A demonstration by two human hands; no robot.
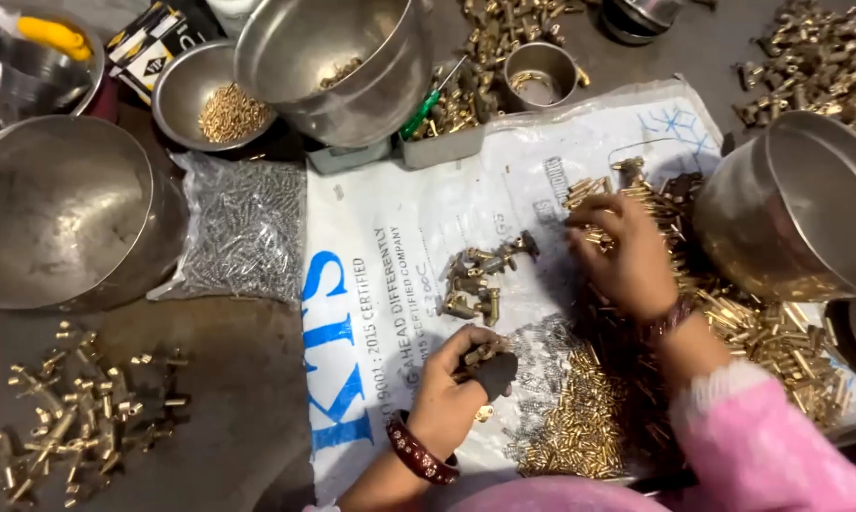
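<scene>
My left hand (456, 384) is closed around a small brass fitting (480, 353), low on the white printed sack (390, 218) that covers the work surface. My right hand (625, 254) reaches into a heap of small brass tubes (769, 332), fingers curled over a few of them; whether it grips any I cannot tell. A small cluster of assembled brass fittings (480, 280) lies on the sack between the two hands. Below the right hand lies a pile of tiny brass pins (580, 427).
A large steel basin (58, 218) sits at the left, a bag of grey screws (243, 228) beside it. A tilted steel pot (338, 66) and a bowl of brass screws (224, 109) stand at the back. Another steel vessel (798, 209) is at the right. Loose brass fittings (77, 417) lie bottom left.
</scene>
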